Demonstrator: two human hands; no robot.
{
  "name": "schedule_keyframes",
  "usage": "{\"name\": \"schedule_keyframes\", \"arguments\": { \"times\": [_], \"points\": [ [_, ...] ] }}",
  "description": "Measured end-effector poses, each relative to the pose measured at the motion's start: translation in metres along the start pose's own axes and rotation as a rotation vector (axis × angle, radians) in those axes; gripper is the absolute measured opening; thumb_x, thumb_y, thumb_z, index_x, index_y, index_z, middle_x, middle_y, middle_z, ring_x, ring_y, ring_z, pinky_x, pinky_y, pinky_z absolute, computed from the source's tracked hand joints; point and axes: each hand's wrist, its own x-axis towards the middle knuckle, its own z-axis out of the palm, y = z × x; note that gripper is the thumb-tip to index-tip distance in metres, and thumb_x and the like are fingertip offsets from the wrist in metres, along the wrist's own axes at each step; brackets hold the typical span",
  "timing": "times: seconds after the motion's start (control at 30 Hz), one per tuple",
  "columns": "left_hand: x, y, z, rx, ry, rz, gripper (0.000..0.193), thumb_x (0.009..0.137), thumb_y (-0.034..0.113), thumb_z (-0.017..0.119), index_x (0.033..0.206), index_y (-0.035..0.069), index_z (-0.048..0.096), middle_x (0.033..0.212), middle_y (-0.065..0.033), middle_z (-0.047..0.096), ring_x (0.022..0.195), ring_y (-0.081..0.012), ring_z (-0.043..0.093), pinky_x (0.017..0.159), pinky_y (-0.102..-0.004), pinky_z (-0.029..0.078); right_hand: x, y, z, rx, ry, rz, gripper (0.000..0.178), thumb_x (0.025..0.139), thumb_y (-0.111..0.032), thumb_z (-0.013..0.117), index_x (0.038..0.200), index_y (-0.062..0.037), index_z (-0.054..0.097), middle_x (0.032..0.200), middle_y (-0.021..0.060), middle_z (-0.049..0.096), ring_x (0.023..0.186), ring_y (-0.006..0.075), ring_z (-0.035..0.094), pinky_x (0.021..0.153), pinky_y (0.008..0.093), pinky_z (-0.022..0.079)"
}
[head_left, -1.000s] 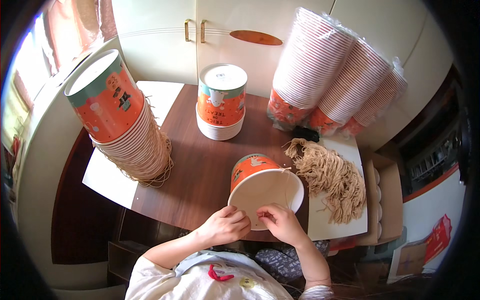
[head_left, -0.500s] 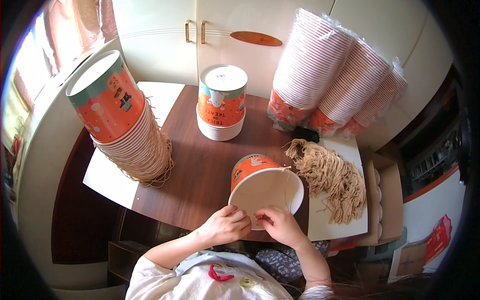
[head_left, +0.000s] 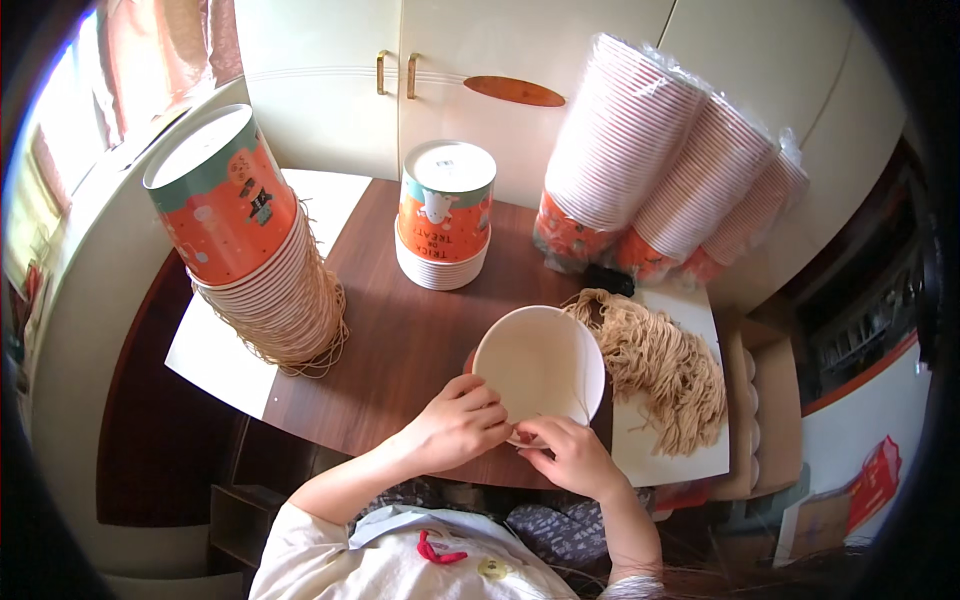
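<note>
An orange paper bucket [head_left: 537,360] with a white inside is tipped toward me at the table's near side, its mouth facing up. My left hand [head_left: 460,425] is closed on the near-left rim, fingers curled. My right hand [head_left: 570,455] pinches at the near rim beside it, its thumb and fingertips pressed together. A thin tan string [head_left: 586,395] runs from the far right of the rim down to the right hand. Exactly how the fingertips meet the string is too small to make out. To the right lies a loose bundle of tan strings [head_left: 660,370].
At the left stands a tall stack of orange buckets [head_left: 235,210] with strings hanging round it. A shorter upturned stack [head_left: 447,220] is at the back middle. Plastic-wrapped bucket stacks [head_left: 620,150] lean at the back right, near a small black object [head_left: 608,281]. An open cardboard box [head_left: 775,410] adjoins the table's right edge.
The bucket has tilted so that its mouth now faces more upward and its printed side is mostly hidden. Both hands stay at the near rim, shifted slightly.
</note>
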Motion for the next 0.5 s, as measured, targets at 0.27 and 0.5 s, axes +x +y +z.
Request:
{"name": "schedule_keyframes", "arguments": {
  "times": [0.27, 0.5],
  "points": [
    [-0.012, 0.019, 0.02, -0.152, 0.302, -0.321, 0.019, 0.066, 0.018, 0.069, 0.079, 0.011, 0.058, 0.079, -0.0009, 0.057, 0.072, -0.018, 0.056, 0.068, -0.0328, 0.043, 0.012, 0.001, 0.0, 0.092, 0.08, 0.17, 0.031, 0.07, -0.005, 0.07, 0.099, -0.002, 0.057, 0.087, 0.0108, 0.062, 0.08, 0.0223, 0.064, 0.07, 0.0312, 0.051],
    [-0.021, 0.033, 0.056, -0.108, 0.337, -0.441, 0.017, 0.067, 0.018, 0.07, 0.07, 0.01, 0.056, 0.058, -0.0018, 0.052, 0.049, -0.0167, 0.054, 0.046, -0.0299, 0.043, 0.017, -0.007, 0.007, 0.088, 0.087, 0.226, 0.031, 0.071, -0.006, 0.069, 0.099, -0.0011, 0.057, 0.09, 0.0119, 0.062, 0.08, 0.0226, 0.064, 0.071, 0.0305, 0.051]
  ]
}}
